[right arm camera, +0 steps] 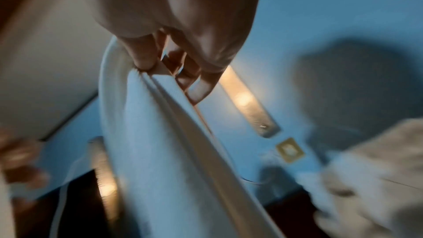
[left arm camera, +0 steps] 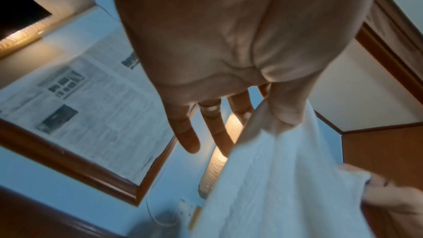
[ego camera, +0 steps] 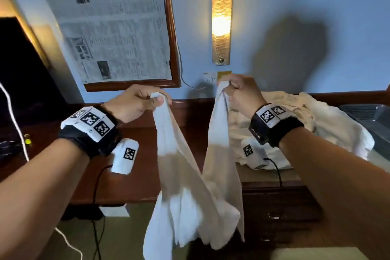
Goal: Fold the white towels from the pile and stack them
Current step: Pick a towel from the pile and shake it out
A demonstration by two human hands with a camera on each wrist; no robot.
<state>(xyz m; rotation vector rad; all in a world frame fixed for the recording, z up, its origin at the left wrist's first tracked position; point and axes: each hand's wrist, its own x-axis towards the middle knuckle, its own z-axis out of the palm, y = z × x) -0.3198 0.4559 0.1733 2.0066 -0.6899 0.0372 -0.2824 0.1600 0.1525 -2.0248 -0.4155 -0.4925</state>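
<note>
A white towel (ego camera: 190, 186) hangs in the air in front of the wooden desk (ego camera: 135, 183), held up by both hands. My left hand (ego camera: 143, 101) pinches one top corner between thumb and forefinger; in the left wrist view the thumb presses the towel (left arm camera: 274, 169) while the other fingers (left arm camera: 185, 133) stick out straight. My right hand (ego camera: 238, 91) pinches the other top corner, and the right wrist view shows the towel (right arm camera: 160, 142) hanging from its fingertips (right arm camera: 144, 61). The pile of white towels (ego camera: 306, 124) lies on the desk at the right, behind my right wrist.
A framed newspaper (ego camera: 118, 27) and a lit wall lamp (ego camera: 221, 12) hang on the blue wall behind the desk. A dark screen (ego camera: 23, 74) stands at the left, a dark tray (ego camera: 371, 120) at the far right. Cables (ego camera: 97, 228) trail to the floor.
</note>
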